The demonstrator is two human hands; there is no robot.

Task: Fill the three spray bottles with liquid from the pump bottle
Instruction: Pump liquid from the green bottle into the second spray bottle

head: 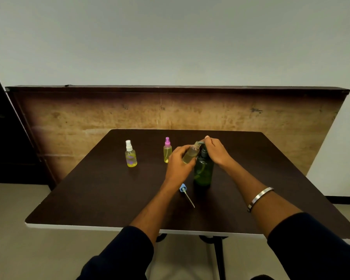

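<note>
Dark wood-grain laminate covers our desk [101, 190], matte, with a pale edge nearest us. Closest on it lies a blue spray cap [183, 187], its thin clear dip tube pointing back toward us. Just beyond stands the pump bottle [203, 172], a smooth translucent green cylinder with a dark pump head. Our left hand [178, 164] wraps its grip around an uncapped spray bottle [191, 154], clear plastic and part full of pale yellow liquid, tilted with its open neck up against the pump spout. Our right hand [215, 151] curls its grip over the pump head; a metal bangle [260, 198] circles that forearm. Farther left stand two capped spray bottles holding yellow liquid: a slim pink-capped bottle [167, 151], then a rounder white-capped bottle [130, 155]. Behind the desk leans a worn, scuffed wooden board [170, 112].
</note>
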